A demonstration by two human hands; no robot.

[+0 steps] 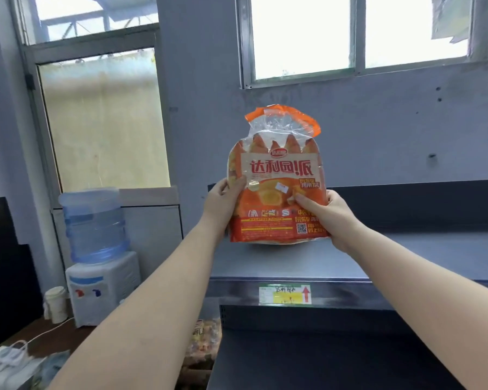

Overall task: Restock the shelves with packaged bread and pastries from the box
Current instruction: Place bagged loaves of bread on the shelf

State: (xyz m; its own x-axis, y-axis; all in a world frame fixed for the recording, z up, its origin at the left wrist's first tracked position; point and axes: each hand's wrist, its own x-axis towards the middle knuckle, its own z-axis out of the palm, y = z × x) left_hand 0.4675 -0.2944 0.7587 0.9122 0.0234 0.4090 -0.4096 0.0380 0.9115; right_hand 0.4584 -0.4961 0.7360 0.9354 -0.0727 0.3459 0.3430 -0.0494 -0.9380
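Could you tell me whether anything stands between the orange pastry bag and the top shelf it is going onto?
Nothing visible does. Both the left hand and right hand hold the pastry bag upright just above the top shelf, whose surface beneath and beside the bag looks bare.

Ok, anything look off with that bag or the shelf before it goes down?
Nothing stands out. The orange plastic bag of pastries is upright and sealed, held at both sides by the left hand and right hand over the grey metal shelf.

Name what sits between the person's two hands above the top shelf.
In the head view, an orange plastic bag of pastries stands upright between the left hand and right hand, gripped at both sides.
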